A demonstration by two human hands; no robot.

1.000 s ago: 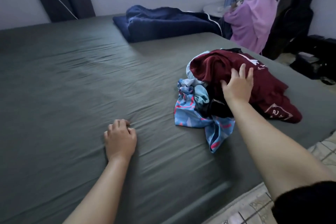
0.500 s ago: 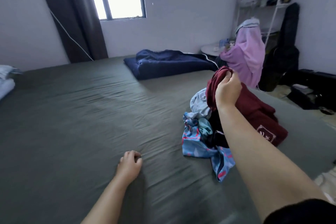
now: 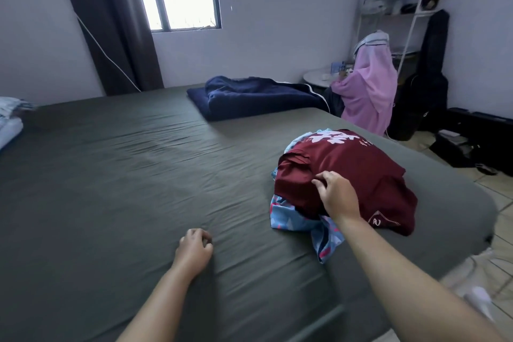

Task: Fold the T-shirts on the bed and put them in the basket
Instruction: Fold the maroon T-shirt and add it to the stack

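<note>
Right hand (image 3: 337, 197) on the maroon shirt (image 3: 355, 172), fingers curled into the fabric, pinching a fold near the shirt's left edge. The maroon shirt tops a small heap; a blue patterned shirt (image 3: 291, 215) lies under it and spills out toward the viewer. The heap sits on the bed (image 3: 125, 175), near its right edge. Left hand (image 3: 194, 250), left of the heap and well apart, rests knuckles-down on the sheet, fingers curled, holding nothing. Navy blanket (image 3: 258, 97) beyond the heap.
</note>
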